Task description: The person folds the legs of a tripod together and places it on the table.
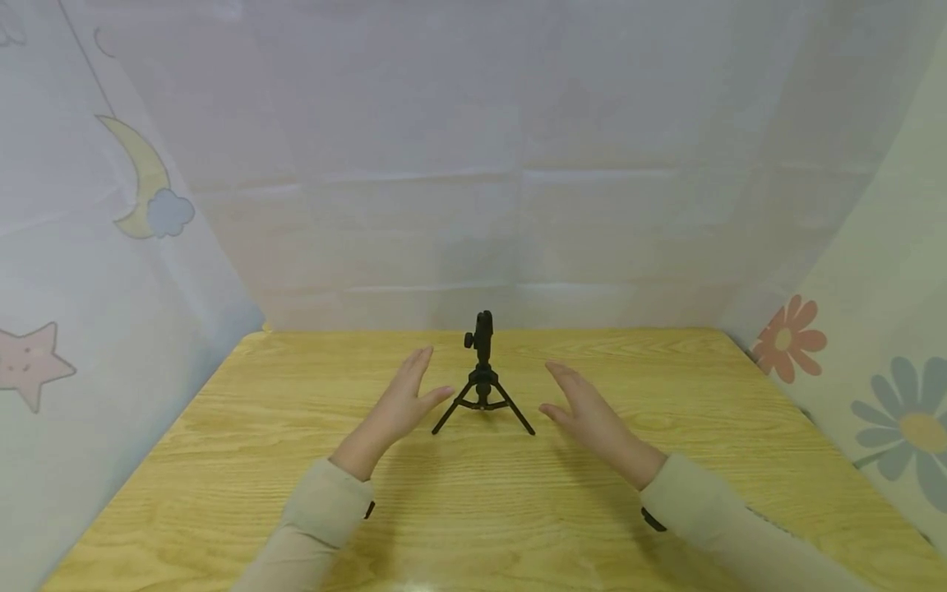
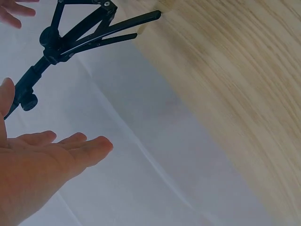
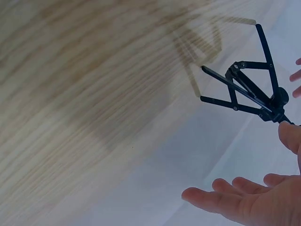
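A small black tripod [image 1: 483, 374] stands upright on the wooden table with its legs spread and a knob on the left of its head. To its left, my left hand [image 1: 403, 403] reaches forward with straight fingers, apart from the tripod. My right hand [image 1: 595, 419] is held on the other side, fingers extended and thumb apart, also not touching it. In the left wrist view the tripod [image 2: 54, 49] shows beyond the left hand [image 2: 51, 160]. The right wrist view has the tripod [image 3: 256, 89] above the right hand [image 3: 254, 195]; its head is cut off there.
The wooden table [image 1: 473, 518] extends to a pale wall sheet [image 1: 473, 205] behind the tripod. Side sheets carry a moon [image 1: 144, 177] and a star on the left, and flowers [image 1: 790, 339] on the right. Both sleeves are light, with dark bands at the wrists.
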Available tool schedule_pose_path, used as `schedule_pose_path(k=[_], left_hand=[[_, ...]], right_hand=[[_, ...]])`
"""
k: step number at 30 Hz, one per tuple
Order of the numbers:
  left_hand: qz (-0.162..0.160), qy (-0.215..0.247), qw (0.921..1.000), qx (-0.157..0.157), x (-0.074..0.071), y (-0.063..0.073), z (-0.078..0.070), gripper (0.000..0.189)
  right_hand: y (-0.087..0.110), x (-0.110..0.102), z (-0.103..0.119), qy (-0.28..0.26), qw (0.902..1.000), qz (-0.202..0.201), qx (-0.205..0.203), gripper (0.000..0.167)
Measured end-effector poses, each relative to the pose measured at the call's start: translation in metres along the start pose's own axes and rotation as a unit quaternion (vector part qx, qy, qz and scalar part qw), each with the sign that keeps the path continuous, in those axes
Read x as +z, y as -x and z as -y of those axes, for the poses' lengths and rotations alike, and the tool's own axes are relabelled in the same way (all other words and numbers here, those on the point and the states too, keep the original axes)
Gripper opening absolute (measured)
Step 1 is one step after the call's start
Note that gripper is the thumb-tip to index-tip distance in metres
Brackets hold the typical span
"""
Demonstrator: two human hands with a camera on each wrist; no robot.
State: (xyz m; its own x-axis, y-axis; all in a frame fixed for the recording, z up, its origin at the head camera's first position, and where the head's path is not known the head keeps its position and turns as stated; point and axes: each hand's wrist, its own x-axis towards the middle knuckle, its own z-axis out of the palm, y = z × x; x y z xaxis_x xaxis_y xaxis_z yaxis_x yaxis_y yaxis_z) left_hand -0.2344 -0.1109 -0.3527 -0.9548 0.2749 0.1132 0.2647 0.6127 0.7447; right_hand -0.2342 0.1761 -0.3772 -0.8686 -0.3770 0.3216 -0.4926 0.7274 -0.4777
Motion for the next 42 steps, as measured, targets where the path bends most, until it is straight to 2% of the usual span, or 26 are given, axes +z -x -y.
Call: schedule_pose_path(k=[7, 13, 19, 23, 30, 36, 42], left_hand=[[0.003, 0.013, 0.9999, 0.007, 0.003, -0.004, -0.007, 0.079], [0.000, 0.013, 0.9999, 0.004, 0.005, -0.006, -0.011, 0.077], [-0.007, 0.014, 0.9998, 0.014, 0.008, -0.009, -0.014, 0.077], [-0.020, 0.019, 0.9995, 0.017, 0.010, -0.012, -0.017, 0.075], [-0.040, 0.027, 0.9986, 0.023, 0.013, -0.015, -0.024, 0.071], [-0.051, 0.053, 0.9971, 0.023, 0.016, -0.021, -0.027, 0.070], [-0.068, 0.083, 0.9940, 0.018, 0.019, -0.033, -0.028, 0.066]], right_hand=[[0.000, 0.006, 0.005, -0.062, 0.9974, 0.011, 0.035, 0.065], [0.000, 0.012, 0.009, -0.092, 0.9949, 0.008, 0.041, 0.060], [0.000, 0.018, 0.013, -0.116, 0.9919, 0.001, 0.052, 0.056], [-0.002, 0.020, 0.019, -0.143, 0.9879, 0.002, 0.060, 0.055], [-0.006, 0.027, 0.024, -0.179, 0.9789, 0.002, 0.097, 0.054], [-0.011, 0.034, 0.027, -0.197, 0.9755, -0.002, 0.097, 0.053], [-0.015, 0.041, 0.028, -0.204, 0.9734, -0.009, 0.104, 0.050]])
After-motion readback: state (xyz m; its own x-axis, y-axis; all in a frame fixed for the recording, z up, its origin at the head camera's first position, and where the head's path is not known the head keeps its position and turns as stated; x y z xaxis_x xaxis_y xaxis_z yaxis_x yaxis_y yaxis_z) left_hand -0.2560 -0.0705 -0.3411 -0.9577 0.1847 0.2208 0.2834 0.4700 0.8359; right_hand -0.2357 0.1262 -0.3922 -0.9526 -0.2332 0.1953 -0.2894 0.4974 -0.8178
